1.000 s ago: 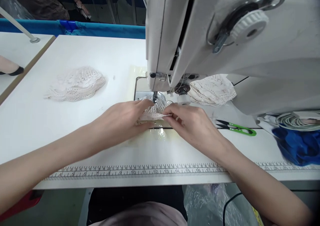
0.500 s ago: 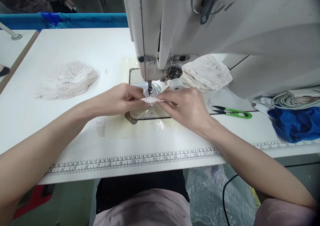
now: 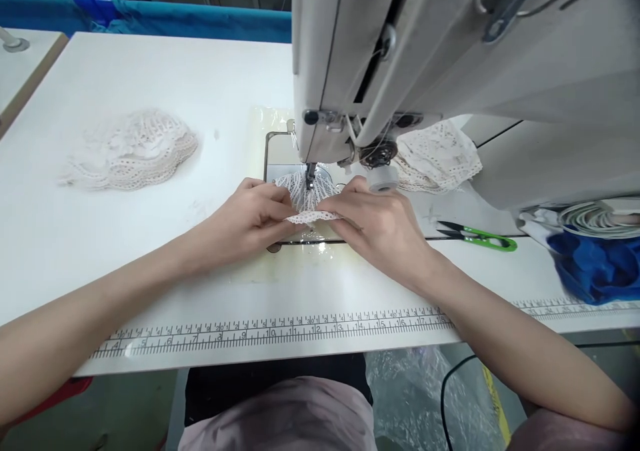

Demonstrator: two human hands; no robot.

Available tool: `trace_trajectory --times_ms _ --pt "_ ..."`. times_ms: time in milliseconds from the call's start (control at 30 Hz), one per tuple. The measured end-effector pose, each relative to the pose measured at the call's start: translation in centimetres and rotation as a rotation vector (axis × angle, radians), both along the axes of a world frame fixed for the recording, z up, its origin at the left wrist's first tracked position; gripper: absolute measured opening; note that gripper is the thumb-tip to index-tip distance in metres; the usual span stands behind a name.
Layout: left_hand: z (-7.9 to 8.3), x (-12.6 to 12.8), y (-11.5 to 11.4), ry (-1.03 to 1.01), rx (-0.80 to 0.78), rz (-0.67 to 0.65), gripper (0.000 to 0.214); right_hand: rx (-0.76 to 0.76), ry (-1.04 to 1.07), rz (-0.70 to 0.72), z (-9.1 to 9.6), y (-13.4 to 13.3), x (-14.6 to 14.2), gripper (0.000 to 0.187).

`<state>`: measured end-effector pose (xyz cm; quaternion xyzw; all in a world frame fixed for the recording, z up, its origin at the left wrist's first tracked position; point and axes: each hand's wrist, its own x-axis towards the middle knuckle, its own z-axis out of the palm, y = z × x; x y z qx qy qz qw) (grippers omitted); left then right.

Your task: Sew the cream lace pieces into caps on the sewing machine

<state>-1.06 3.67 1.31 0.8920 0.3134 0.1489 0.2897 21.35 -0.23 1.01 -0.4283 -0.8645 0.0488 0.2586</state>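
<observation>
A piece of white lace (image 3: 307, 198) lies under the presser foot (image 3: 311, 175) of a sewing machine (image 3: 345, 58). Its near edge is lifted and folded toward me. My left hand (image 3: 255, 214) pinches the left end of that edge between thumb and fingers. On the other side, my right hand (image 3: 377, 221) pinches the right end, just below the machine's round white knob. Both hands sit close to the needle, one on each side. The needle tip itself is too small to make out.
Left on the table lies a stack of lace pieces (image 3: 135, 151); another lace stack (image 3: 437, 158) rests behind my right hand. Green thread snips (image 3: 480, 236) lie at right, near blue cloth (image 3: 597, 264) and a coiled cable (image 3: 595, 216). A printed ruler (image 3: 280, 334) runs along the front edge.
More of the lace now shows spread between the presser foot and my fingers. Both hands sit slightly nearer me, still pinching the edge. The whole view has shifted and tilted a little.
</observation>
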Motion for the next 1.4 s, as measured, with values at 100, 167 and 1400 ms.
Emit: trace_trajectory --times_ms 100,167,1400 --pt "0.1 0.3 0.2 -0.012 -0.073 0.031 0.032 0.003 -0.002 -0.032 -0.1 0.1 -0.3 0.023" --pt "-0.1 0.6 0.0 -0.023 -0.033 0.074 0.019 -0.002 -0.002 -0.053 -0.1 0.1 -0.5 0.024" --pt "-1.1 0.9 -5.0 0.225 0.856 -0.077 0.034 0.203 -0.264 0.086 0.3 -1.8 0.0 0.023"
